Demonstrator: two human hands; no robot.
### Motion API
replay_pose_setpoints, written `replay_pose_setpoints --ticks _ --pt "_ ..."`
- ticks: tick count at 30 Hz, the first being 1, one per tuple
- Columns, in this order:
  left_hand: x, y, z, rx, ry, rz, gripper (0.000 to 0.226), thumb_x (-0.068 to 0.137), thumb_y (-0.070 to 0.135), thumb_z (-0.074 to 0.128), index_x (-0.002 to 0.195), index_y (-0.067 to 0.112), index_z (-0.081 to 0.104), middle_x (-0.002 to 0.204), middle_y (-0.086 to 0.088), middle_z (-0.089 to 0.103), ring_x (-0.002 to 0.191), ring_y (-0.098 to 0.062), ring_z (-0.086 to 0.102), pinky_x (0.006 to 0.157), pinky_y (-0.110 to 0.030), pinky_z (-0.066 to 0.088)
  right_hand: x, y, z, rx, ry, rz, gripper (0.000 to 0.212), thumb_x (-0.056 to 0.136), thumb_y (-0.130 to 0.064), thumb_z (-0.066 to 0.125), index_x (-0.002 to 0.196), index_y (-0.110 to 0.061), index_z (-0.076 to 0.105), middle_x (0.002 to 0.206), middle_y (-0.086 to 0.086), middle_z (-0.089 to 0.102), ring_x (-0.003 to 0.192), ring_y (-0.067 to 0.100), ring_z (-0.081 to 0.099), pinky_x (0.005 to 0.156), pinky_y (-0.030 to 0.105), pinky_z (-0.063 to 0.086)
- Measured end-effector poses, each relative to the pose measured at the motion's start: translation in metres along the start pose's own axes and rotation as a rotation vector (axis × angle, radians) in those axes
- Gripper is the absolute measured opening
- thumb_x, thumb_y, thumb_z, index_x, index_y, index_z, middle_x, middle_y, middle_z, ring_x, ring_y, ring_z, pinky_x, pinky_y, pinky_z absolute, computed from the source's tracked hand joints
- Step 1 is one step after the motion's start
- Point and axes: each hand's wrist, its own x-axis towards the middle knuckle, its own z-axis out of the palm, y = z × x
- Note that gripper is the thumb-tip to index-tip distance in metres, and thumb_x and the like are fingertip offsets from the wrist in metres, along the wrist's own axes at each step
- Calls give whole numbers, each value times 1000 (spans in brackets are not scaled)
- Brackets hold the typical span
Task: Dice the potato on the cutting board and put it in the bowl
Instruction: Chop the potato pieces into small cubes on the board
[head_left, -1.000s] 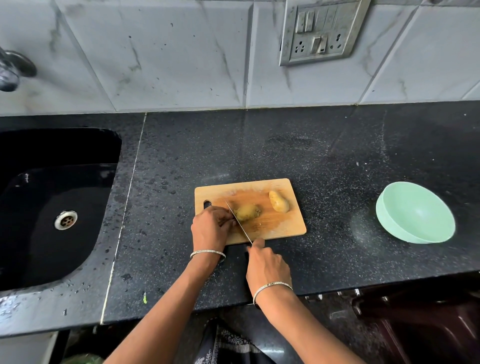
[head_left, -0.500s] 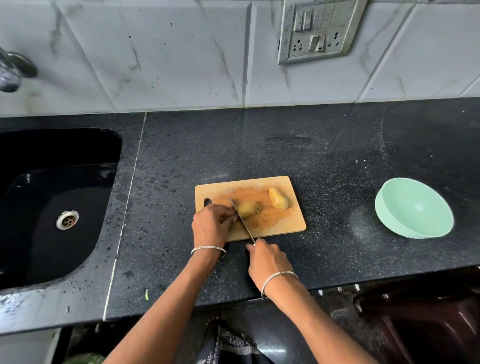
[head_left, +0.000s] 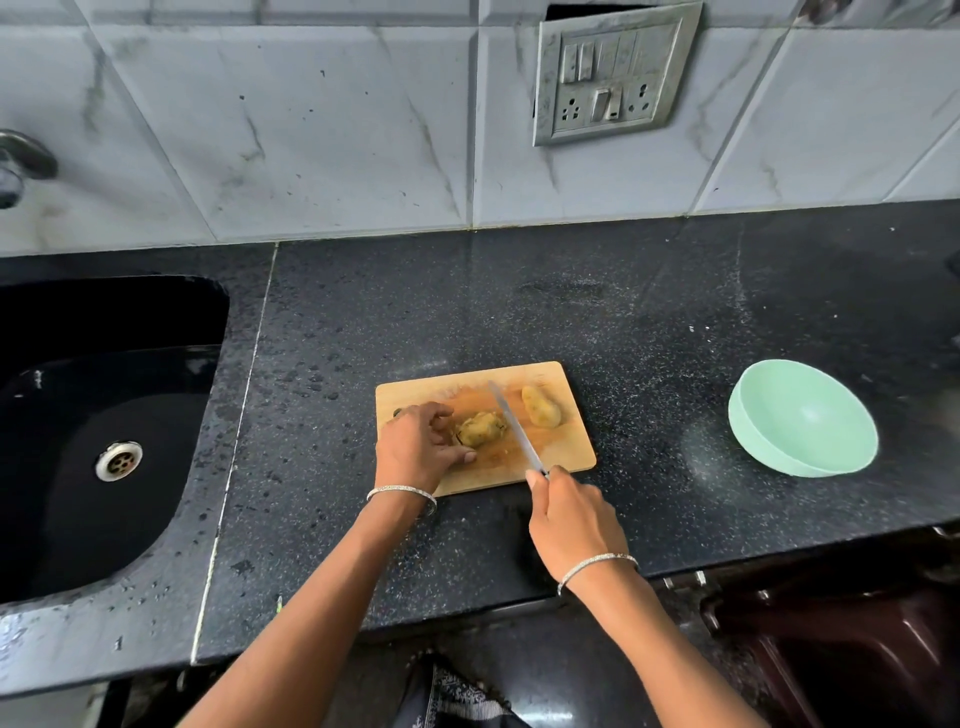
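A wooden cutting board (head_left: 563, 457) lies on the black counter. Two potato pieces rest on it: one (head_left: 479, 429) near the middle, another (head_left: 541, 406) toward the far right corner. My left hand (head_left: 418, 447) steadies the middle piece from its left, fingers touching it. My right hand (head_left: 571, 517) grips the handle of a knife (head_left: 514, 427); the blade lies along the right side of the middle piece, tip pointing away from me. A mint green bowl (head_left: 802, 418) stands empty on the counter far to the right of the board.
A black sink (head_left: 104, 415) with a metal drain is sunk into the counter at the left. A tap (head_left: 21, 166) sticks out of the tiled wall above it. A socket panel (head_left: 613, 75) is on the wall. The counter's front edge runs just below my wrists.
The knife blade has shifted from the left side of the middle potato piece to its right side. My right hand moved right with it. My left hand stayed on the piece.
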Motion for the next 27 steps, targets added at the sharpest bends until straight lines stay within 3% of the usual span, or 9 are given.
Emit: replay_pose_setpoints --ticks 3,6,11,18,27 --pt "11 8 1 128 -89 35 69 52 32 93 115 19 67 100 -1 66 85 -15 60 77 -25 45 5 10 -2 -22 -16 49 40 103 -43 26 105 -13 52 104 15 63 98 39 61 68 39 38" --pt "17 10 3 188 -112 68 56 55 33 92 107 24 71 99 0 66 85 -15 58 75 -26 44 6 15 -1 -26 -31 68 39 103 -43 27 106 -13 52 106 15 63 99 39 61 70 39 39" --pt "19 12 6 163 -84 52 44 59 27 90 100 22 75 91 3 70 76 -10 56 68 -22 39 6 18 1 -6 -27 77 37 103 -44 28 103 -15 52 104 14 63 98 39 61 70 40 41" --pt "25 31 17 178 -111 74 42 61 30 89 101 24 75 90 5 72 86 -15 64 74 -27 48 10 24 0 -9 -9 74 39 102 -45 27 104 -15 52 102 14 63 96 39 62 69 39 40" --pt "31 43 26 201 -154 99 51 62 29 88 110 22 71 96 4 71 90 -16 63 73 -26 46 14 34 -9 -10 47 48 41 102 -47 26 103 -16 52 98 13 64 92 39 62 65 40 39"
